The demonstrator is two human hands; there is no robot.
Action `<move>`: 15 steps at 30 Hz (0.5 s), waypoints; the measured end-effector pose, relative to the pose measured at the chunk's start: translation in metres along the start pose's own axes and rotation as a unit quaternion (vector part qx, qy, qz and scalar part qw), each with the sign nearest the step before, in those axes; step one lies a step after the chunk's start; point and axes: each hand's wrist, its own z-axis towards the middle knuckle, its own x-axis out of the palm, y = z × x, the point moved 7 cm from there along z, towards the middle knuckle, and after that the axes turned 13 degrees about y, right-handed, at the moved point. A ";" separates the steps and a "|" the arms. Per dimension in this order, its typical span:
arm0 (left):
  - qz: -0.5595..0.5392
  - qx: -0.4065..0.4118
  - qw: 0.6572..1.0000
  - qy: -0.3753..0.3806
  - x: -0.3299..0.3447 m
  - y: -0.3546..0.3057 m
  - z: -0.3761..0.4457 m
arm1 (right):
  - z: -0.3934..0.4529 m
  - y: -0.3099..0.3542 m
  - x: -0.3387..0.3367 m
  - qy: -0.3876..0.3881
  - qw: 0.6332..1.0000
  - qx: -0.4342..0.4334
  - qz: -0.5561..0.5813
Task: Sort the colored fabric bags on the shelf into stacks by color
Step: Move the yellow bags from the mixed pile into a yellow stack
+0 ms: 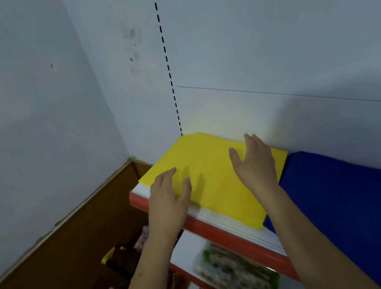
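A flat yellow fabric bag lies at the left end of a white shelf with an orange-red front edge. To its right lies blue fabric, which fills the right part of the shelf. My left hand rests with straight fingers on the yellow bag's near left corner. Spread flat, my right hand lies over the bag's right side, close to the back wall. Neither hand grips anything.
A pale wall rises behind the shelf and another stands at the left. A lower shelf holds a clear packet with green and brown contents. Dark objects lie on the brown floor at lower left.
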 end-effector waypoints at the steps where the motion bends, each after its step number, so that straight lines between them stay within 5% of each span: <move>1: 0.005 0.000 1.000 -0.002 -0.001 0.005 0.009 | 0.006 -0.010 -0.001 -0.002 1.000 0.003 -0.009; 15: 0.223 -0.083 0.970 0.044 0.027 0.059 0.073 | 0.034 -0.071 0.020 0.093 0.967 0.089 -0.220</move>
